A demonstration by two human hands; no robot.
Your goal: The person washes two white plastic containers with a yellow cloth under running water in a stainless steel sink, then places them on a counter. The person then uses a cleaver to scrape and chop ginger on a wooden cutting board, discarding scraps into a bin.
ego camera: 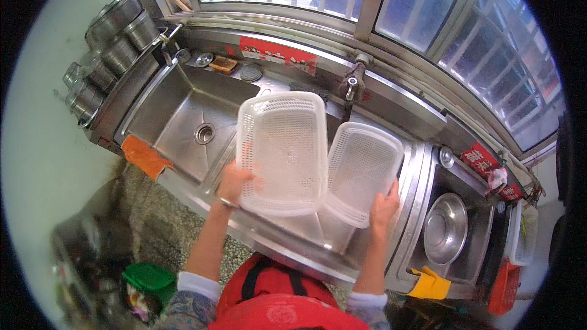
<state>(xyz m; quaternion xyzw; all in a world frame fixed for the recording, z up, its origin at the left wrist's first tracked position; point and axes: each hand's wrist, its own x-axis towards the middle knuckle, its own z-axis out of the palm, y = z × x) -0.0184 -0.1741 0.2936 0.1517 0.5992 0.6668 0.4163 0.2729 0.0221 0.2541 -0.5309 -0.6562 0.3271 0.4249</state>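
Before me, above the middle basin of a stainless steel sink [305, 227], I hold two white perforated plastic baskets. My left hand [235, 182] grips the near left rim of the larger basket [286, 156], whose inside faces up and looks empty. With my right hand [384, 206] I hold the smaller basket [364, 169] by its right side. That one is tilted, and its left edge meets or passes behind the larger one. Behind them stands a faucet [351, 85] on the sink's back ledge; I cannot tell whether water runs from it.
An orange cloth [144, 156] hangs over the left basin's front edge, a yellow cloth [429, 283] over the right basin's. A metal bowl [445, 229] sits in the right basin. Several steel pots [118, 52] line the left wall. Below left stands a green bin [149, 277].
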